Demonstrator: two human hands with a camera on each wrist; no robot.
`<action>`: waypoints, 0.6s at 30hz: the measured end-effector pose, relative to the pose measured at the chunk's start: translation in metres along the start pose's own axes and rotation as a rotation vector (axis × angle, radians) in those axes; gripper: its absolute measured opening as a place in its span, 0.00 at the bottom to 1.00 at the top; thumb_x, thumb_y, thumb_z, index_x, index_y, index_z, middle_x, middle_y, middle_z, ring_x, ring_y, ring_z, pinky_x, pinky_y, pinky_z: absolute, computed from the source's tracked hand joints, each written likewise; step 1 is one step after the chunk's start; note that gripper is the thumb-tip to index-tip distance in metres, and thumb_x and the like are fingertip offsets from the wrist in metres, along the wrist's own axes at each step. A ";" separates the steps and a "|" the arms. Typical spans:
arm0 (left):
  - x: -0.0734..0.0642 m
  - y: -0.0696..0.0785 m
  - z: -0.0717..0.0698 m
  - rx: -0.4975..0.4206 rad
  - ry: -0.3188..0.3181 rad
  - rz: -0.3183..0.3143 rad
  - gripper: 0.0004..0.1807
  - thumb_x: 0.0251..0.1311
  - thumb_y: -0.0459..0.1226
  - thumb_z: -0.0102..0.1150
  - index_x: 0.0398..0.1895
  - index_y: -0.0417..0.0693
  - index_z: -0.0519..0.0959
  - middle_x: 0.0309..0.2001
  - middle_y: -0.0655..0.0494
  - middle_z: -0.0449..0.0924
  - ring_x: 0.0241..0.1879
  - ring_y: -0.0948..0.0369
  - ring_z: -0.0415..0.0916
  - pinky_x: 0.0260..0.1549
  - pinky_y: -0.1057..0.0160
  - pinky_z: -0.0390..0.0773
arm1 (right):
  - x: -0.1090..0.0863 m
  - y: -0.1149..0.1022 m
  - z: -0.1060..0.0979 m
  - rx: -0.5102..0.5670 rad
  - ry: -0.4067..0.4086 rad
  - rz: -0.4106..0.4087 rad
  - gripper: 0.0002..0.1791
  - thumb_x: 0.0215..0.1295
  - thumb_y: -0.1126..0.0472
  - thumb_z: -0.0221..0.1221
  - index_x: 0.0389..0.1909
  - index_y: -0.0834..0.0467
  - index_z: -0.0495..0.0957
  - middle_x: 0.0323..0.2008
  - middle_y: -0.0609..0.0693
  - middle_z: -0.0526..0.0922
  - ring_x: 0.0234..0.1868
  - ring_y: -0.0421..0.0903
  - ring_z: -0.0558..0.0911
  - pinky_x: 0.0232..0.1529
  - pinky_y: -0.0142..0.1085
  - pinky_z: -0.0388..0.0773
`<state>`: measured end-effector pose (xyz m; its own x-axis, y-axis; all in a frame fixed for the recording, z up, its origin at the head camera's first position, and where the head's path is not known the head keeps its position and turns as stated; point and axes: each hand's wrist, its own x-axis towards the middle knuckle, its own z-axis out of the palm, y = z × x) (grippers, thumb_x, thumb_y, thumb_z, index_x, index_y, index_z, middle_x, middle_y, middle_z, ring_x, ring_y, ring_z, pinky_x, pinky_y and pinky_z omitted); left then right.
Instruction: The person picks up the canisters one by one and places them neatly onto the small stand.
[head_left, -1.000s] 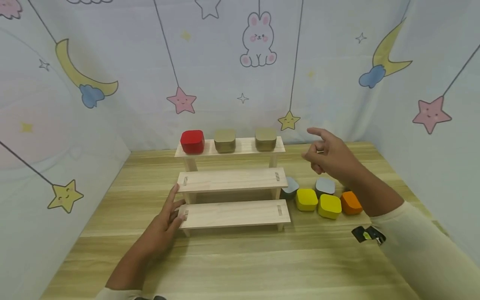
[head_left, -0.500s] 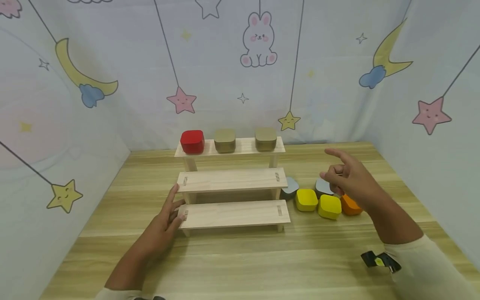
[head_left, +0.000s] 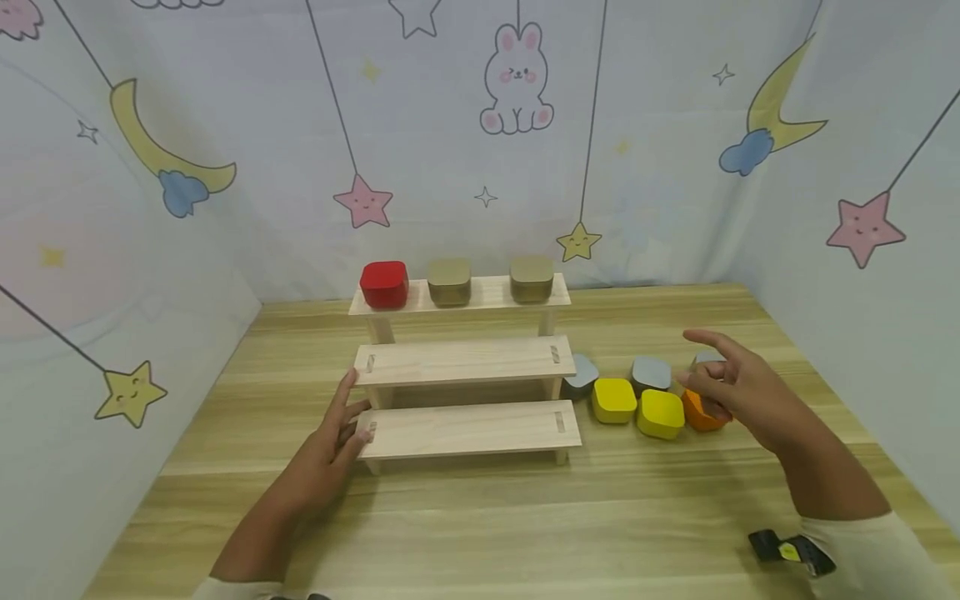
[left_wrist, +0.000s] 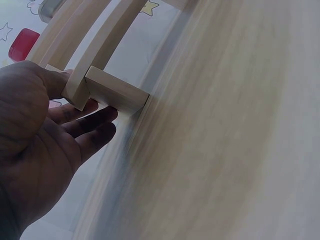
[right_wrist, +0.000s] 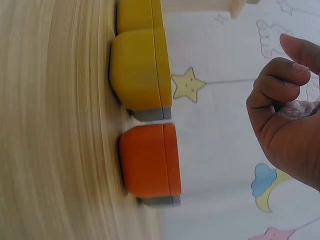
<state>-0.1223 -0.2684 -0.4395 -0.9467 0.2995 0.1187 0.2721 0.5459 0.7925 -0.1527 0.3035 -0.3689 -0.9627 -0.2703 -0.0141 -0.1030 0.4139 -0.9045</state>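
Observation:
A three-tier wooden step shelf (head_left: 465, 360) stands on the table. My left hand (head_left: 324, 458) holds its left end, thumb on the lowest board. In the left wrist view, the fingertips (left_wrist: 107, 131) touch the shelf's leg. My right hand (head_left: 750, 396) hovers over the right-hand group of rounded boxes, index finger extended, other fingers curled, holding nothing. Below it is an orange box (head_left: 699, 413), partly covered in the head view. Two yellow boxes (head_left: 614, 401) (head_left: 661, 414) sit to its left. Behind them are grey boxes (head_left: 651, 373), one partly hidden by my right hand.
On the top board stand a red box (head_left: 385, 285) and two khaki boxes (head_left: 450, 282) (head_left: 532, 279). Another grey box (head_left: 581, 377) is close by the shelf's right end. Cloth walls (head_left: 645, 167) with moons and stars enclose the wood-grain table (head_left: 480, 533).
My right hand has moved right, down and towards me, from beside the top board to over the orange box. My left hand and the shelf have stayed in place.

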 end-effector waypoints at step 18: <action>0.000 0.000 0.002 0.024 0.014 0.019 0.50 0.85 0.29 0.48 0.91 0.65 0.27 0.80 0.26 0.63 0.74 0.28 0.73 0.67 0.36 0.79 | -0.008 0.044 -0.032 0.039 -0.088 0.002 0.26 0.81 0.66 0.61 0.71 0.38 0.70 0.17 0.45 0.66 0.17 0.55 0.49 0.14 0.45 0.52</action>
<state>-0.1220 -0.2668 -0.4402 -0.9436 0.2991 0.1419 0.2937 0.5590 0.7754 -0.1570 0.3514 -0.3951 -0.9371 -0.3453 -0.0513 -0.0899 0.3807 -0.9203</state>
